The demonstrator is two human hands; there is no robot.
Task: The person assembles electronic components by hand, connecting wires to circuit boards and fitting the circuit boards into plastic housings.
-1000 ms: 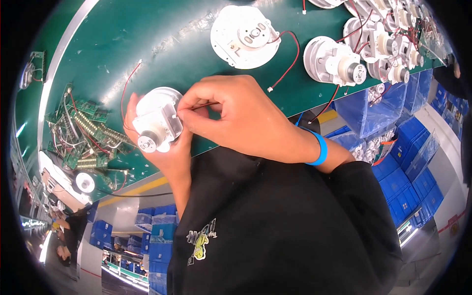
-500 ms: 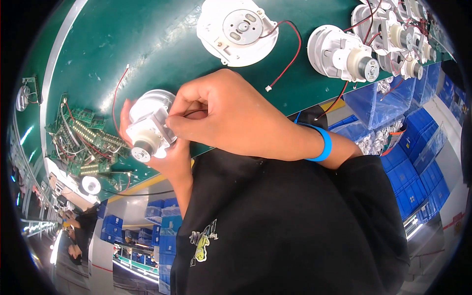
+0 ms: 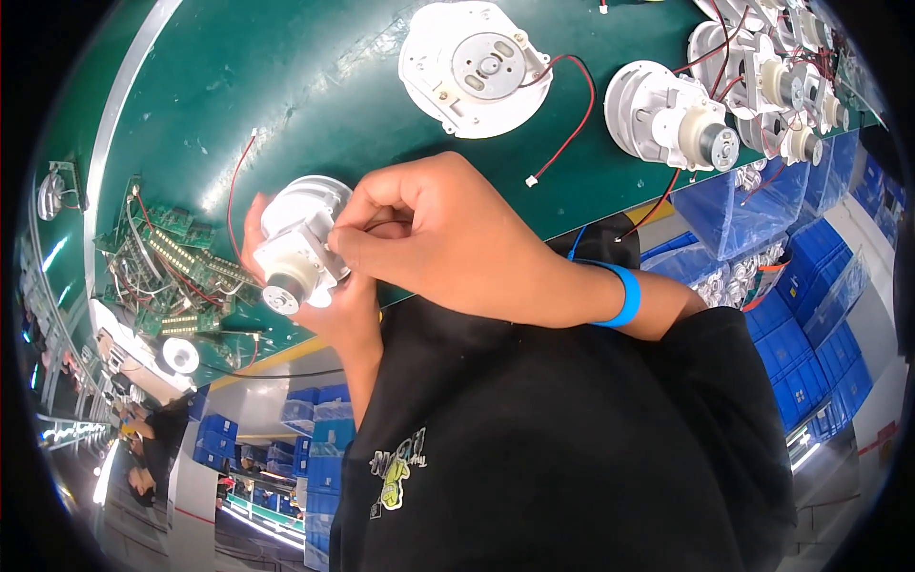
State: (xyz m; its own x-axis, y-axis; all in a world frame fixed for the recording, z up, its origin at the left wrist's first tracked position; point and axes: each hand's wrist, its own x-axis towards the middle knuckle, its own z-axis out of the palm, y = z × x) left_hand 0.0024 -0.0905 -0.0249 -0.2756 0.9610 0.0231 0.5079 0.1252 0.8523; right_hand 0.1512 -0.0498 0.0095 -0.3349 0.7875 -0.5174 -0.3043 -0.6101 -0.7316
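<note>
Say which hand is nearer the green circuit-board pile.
Left. The left hand holds a white motor unit right of the pile; the right hand is farther right, at that unit's right side.

Green bench [image 3: 191,86] carries white motor housings [image 3: 653,116], and circuit boards [image 3: 172,262] heaped at left

Motor unit [image 3: 303,250] partly hides left hand [image 3: 341,322]; contents of right hand [image 3: 446,238] unclear.

— How does the left hand [image 3: 338,310] sit at the motor unit [image 3: 295,250]?
— Cupped around its underside; fingers [image 3: 254,231] curled up its left; forearm [image 3: 362,372] below it;
— And the right hand [image 3: 440,234]?
— Arched at its right side; thumb [image 3: 367,253] and forefinger [image 3: 370,202] pinched together; wrist [image 3: 583,289] further right.
</note>
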